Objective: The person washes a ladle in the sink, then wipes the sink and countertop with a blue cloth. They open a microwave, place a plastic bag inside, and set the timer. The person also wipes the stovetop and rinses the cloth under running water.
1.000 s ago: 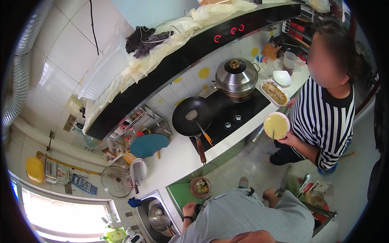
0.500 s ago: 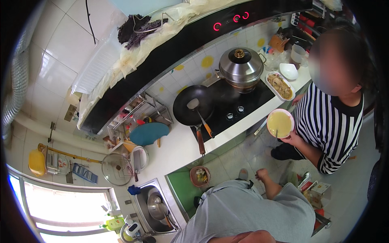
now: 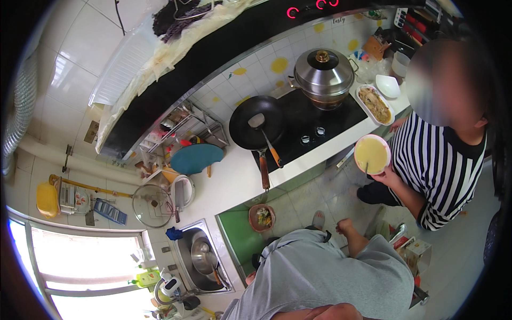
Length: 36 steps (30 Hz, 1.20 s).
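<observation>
My right hand (image 3: 345, 226) hangs in front of my grey shirt, over the tiled floor near a slipper (image 3: 318, 220). Its small, partly visible fingers look loosely apart, with nothing seen in them. Of my left hand (image 3: 250, 278) only a sliver of skin shows between my shirt and the green cabinet; its fingers are hidden. A co-worker in a striped top holds a pink-rimmed bowl (image 3: 372, 154) of pale yellow liquid, with a utensil handle in it. On the cooktop (image 3: 300, 128) stand a black wok (image 3: 250, 136) with a spatula (image 3: 265, 136) and a lidded steel pot (image 3: 324, 80).
A white dish of cooked food (image 3: 375, 105) and a white bowl (image 3: 388, 86) stand right of the cooktop. Left are a teal board (image 3: 196, 159), a glass lid (image 3: 153, 206) and a sink (image 3: 186, 266) holding a metal pan (image 3: 204, 257). A scrap basin (image 3: 262, 218) sits low by the cabinet.
The view has shifted slightly, so the hood sits higher in the picture. A bit of my left hand now shows beside the cabinet. The co-worker still holds the bowl.
</observation>
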Motion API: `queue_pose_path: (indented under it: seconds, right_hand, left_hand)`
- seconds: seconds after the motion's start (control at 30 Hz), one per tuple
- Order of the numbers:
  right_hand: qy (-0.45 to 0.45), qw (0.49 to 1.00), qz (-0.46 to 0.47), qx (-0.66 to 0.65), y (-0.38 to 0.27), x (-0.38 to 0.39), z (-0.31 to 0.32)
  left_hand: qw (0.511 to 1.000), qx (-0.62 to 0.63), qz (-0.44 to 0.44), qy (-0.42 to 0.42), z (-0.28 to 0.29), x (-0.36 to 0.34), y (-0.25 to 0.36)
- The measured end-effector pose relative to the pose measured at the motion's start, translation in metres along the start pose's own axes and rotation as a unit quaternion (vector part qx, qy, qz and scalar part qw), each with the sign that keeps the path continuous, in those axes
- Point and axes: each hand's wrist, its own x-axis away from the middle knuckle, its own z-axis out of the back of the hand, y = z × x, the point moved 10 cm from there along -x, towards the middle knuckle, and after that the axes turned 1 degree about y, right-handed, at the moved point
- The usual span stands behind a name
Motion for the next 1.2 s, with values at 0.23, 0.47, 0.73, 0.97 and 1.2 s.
queue_pose_path:
  seconds: [0.23, 0.47, 0.73, 0.97, 1.2]
  right_hand:
    - [-0.022, 0.999, -0.038, 0.018, 0.052, 0.013, 0.003]
    - [0.012, 1.0, -0.018, -0.018, 0.049, 0.014, 0.024]
    - [0.002, 0.999, 0.003, -0.049, 0.029, -0.02, 0.033]
    - [-0.035, 0.999, 0.003, -0.034, 0.014, -0.01, 0.022]
    - [-0.053, 0.998, -0.009, -0.021, 0.016, 0.001, 0.01]
  left_hand:
    - [1.0, -0.006, -0.002, -0.002, -0.002, -0.001, 0.001]
    - [1.0, -0.007, -0.011, 0.003, -0.002, -0.002, 0.017]
    - [1.0, -0.023, -0.019, 0.008, -0.001, -0.005, 0.02]
    - [0.999, -0.029, 0.038, 0.015, 0.003, 0.02, -0.007]
    - [0.998, -0.004, 0.063, -0.011, -0.004, 0.047, -0.041]
